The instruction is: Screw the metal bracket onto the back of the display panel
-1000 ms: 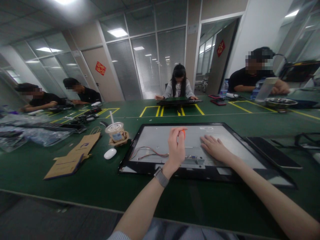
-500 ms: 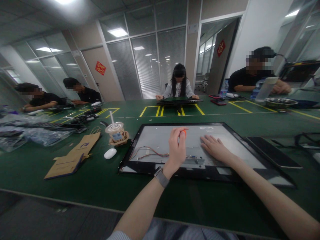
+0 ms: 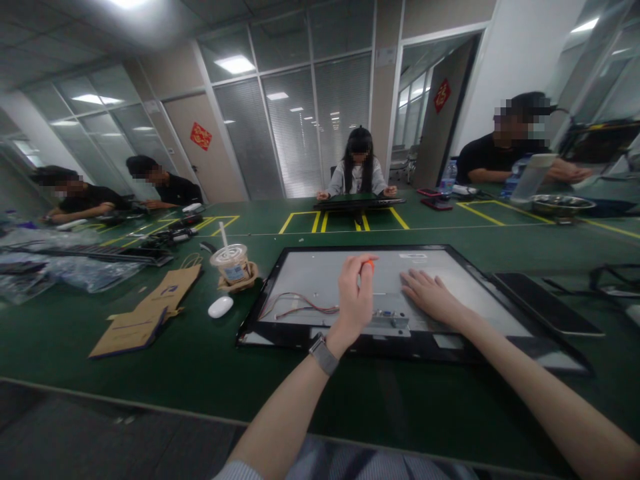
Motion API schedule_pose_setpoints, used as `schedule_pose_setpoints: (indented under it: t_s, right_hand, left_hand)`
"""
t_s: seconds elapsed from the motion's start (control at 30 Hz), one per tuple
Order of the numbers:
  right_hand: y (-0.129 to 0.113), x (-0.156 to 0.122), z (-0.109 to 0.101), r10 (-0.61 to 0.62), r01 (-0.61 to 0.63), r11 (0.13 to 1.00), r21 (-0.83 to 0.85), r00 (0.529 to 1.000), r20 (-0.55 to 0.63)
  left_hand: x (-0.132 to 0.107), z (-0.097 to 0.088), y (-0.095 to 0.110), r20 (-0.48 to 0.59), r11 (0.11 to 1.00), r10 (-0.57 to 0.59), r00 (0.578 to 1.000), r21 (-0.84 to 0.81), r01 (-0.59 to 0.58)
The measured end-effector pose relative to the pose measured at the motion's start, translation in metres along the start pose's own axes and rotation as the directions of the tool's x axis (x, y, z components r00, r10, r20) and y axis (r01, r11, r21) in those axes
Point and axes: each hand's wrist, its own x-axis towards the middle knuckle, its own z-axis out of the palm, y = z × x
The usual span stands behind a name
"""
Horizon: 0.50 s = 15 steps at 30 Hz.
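A flat display panel (image 3: pixel 300 273) with a grey metal back and black frame lies on the green table before me. Above its middle, my left hand (image 3: pixel 354 297) is closed around what looks like a screwdriver (image 3: pixel 369 265); only a bit of its orange handle shows, and its tip is hidden. Close to that hand sits a small metal bracket (image 3: pixel 393 323) with connectors. Several thin wires (image 3: pixel 300 303) run over the panel to the left. My right hand (image 3: pixel 433 297) rests flat on the metal back, fingers spread, holding nothing.
Left of the panel are a white mouse-like case (image 3: pixel 221 307), an iced drink cup (image 3: pixel 231 263) in a carrier and a brown paper bag (image 3: pixel 150 307). A dark flat slab (image 3: pixel 547 303) lies at the right. Several people sit around the table; one opposite is at another panel (image 3: pixel 360 202).
My hands and the panel hold nearly the same position. Across the table, the hands of the person opposite have shifted slightly, as have those of the person at the right.
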Motion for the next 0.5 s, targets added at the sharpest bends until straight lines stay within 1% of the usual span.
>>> schedule_pose_setpoints:
  t_s: [0.3,0.5]
  right_hand:
    - [0.0026,0.0013,0.0039,0.014,-0.014,1.0,0.002,1.0,0.011]
    - [0.0007,0.001,0.0007,0.015,-0.015,1.0,-0.002,1.0,0.019]
  left_hand:
    - [-0.001,0.0003,-0.0003,0.017,1.0,-0.013,1.0,0.004,0.013]
    - [-0.0018,0.0001,0.0011,0.027,1.0,-0.017,0.999,-0.005,0.017]
